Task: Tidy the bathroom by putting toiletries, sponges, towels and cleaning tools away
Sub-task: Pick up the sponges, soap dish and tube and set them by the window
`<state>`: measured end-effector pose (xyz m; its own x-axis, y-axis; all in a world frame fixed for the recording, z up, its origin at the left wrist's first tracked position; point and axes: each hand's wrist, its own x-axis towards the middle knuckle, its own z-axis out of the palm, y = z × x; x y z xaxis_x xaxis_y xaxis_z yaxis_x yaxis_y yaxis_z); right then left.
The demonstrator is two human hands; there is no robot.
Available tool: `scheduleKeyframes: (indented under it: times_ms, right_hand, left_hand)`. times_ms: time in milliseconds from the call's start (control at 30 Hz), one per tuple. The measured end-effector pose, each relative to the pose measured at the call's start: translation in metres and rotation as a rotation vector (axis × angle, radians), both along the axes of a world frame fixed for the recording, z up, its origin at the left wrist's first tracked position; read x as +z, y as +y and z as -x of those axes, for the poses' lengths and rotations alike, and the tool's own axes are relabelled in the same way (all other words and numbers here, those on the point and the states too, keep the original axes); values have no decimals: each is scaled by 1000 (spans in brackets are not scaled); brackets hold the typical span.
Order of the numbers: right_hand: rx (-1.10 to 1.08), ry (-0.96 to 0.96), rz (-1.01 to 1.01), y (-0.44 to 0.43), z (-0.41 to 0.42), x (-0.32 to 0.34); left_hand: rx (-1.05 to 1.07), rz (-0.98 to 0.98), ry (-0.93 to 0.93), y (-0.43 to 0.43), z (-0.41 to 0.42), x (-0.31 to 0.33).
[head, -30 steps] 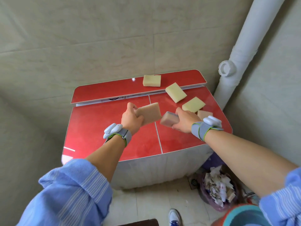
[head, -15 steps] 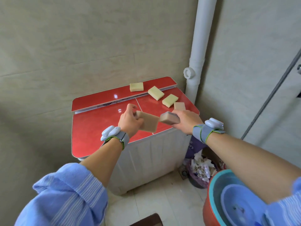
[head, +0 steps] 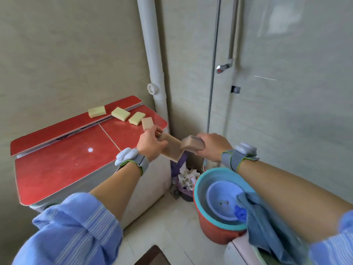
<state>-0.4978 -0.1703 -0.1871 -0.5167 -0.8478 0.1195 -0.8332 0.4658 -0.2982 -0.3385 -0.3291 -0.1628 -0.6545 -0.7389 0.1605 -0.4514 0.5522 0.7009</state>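
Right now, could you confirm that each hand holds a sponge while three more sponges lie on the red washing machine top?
Not quite: the head view shows four sponges on the red top, not three: the back sponge, two yellow sponges and the tan sponge. Each hand does hold one: the left hand a flat sponge, the right hand a thicker sponge.

We see soft, fairly bright, even light, and shadows are faint. A small white glare spot sits on the glossy red washer lid (head: 63, 165), and pale reflections streak the right wall (head: 286, 92). The far corner by the waste bin (head: 186, 188) is dimmer. The wide lens bends the white pipe (head: 152, 54). Near sleeves (head: 76, 230) and the blue towel (head: 267, 232) smear with blur. The left hand (head: 150, 142) gripping the tan sponge (head: 172, 150) and the right hand (head: 212, 146) gripping the brown sponge (head: 193, 144) look slightly soft.
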Motion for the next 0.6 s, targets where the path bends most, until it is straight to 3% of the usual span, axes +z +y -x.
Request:
scheduleKeyframes:
  times_ms: [300, 600]
  right_hand:
    - [-302, -19, -71, 247, 4, -5]
    - [-634, -16, -52, 406, -24, 8]
  left_hand:
    - [-351, 19, -2, 209, 69, -8]
    - [-745, 67, 14, 347, 108, 14]
